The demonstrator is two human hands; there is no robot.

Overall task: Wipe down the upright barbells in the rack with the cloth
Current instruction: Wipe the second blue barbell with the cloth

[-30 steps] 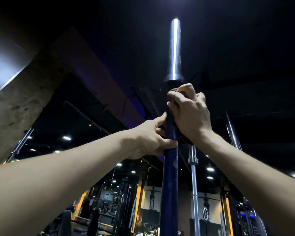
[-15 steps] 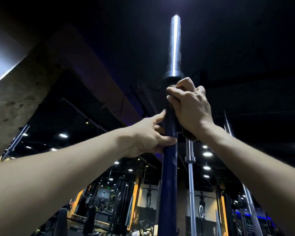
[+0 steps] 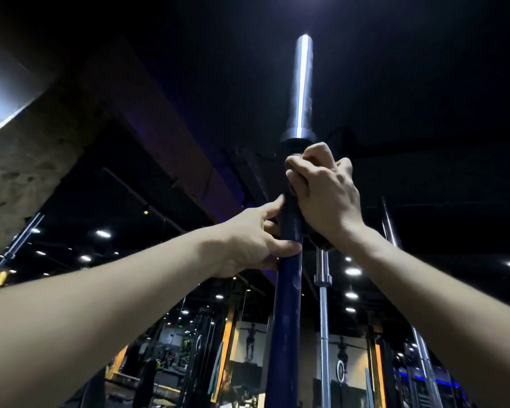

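— What is seen to have moved since a second ago?

— Little is changed in the grip: the blue barbell (image 3: 286, 313) is still clasped by both hands at the same height, just under the collar. The view is tilted a little, so that more of the chrome sleeve (image 3: 301, 83) is shown against the dark ceiling (image 3: 424, 69).

— How is the right hand placed?

— The right hand (image 3: 327, 198) is wrapped round the shaft directly below the collar, fingers curled over the top. A dark cloth (image 3: 321, 244) is pressed between palm and bar; only a fold of it is seen, hanging out under the wrist.

— And the left hand?

— The left hand (image 3: 253, 240) is closed on the shaft just beneath the right, thumb laid across the front, fingers hidden behind the bar. The two hands are nearly touching.

— Where is the barbell itself?

— It is stood upright in the middle of the view, its lower end cut off by the frame edge. A second barbell (image 3: 323, 304), silver, is stood just beside it to the right, and a third barbell (image 3: 395, 231) is set farther right. A concrete beam (image 3: 36, 160) is seen on the left, and ceiling lights (image 3: 353, 271) are lit in the background.
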